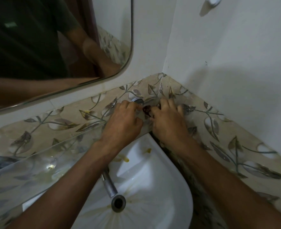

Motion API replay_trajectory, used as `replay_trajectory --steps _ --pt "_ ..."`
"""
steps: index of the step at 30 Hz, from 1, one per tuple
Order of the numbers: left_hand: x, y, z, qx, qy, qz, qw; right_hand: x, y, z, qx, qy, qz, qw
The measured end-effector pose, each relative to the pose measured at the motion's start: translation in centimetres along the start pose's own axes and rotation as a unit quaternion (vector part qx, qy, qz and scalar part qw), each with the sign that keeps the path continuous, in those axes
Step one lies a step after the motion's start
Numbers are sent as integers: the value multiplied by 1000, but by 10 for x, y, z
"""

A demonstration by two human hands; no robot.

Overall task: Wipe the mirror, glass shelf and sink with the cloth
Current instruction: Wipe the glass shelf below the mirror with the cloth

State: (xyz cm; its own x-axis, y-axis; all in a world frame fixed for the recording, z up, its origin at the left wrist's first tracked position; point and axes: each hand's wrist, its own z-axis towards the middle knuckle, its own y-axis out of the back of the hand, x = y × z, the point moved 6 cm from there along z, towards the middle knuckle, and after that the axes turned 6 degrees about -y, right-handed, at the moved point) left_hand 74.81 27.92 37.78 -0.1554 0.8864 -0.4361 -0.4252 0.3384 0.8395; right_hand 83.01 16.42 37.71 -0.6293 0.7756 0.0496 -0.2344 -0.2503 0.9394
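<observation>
Landmark: white sink point(161, 162)
Left hand point(122, 123): above its back corner, fingers curled at a metal shelf bracket point(139, 101)
Right hand point(167, 119): alongside, pinching a small dark red thing point(146, 109)
Glass shelf point(42, 162): over its left side
Mirror point(53, 47): higher up
Cloth: unclear

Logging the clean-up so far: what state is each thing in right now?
Mirror: on the wall, untouched.
Glass shelf: mounted above the basin, smudged.
Sink: yellowish stains, drain open.
Left hand: fingers curled at the shelf's chrome bracket.
Right hand: pinching a small dark reddish item.
</observation>
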Motion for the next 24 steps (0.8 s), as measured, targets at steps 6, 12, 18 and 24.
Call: replay_trajectory --steps 6,12,18,24 --pt "2 6 -2 6 10 1 1000 -6 -7 28 12 -42 8 999" --pt "8 11 -10 -21 1 14 1000 -9 -5 7 -16 -33 -19 999" --pt "9 16 -13 -13 8 -1 1000 -13 -1 27 -12 -43 14 999" --pt "14 31 -32 -23 3 6 1000 5 3 -21 -11 76 75 994"
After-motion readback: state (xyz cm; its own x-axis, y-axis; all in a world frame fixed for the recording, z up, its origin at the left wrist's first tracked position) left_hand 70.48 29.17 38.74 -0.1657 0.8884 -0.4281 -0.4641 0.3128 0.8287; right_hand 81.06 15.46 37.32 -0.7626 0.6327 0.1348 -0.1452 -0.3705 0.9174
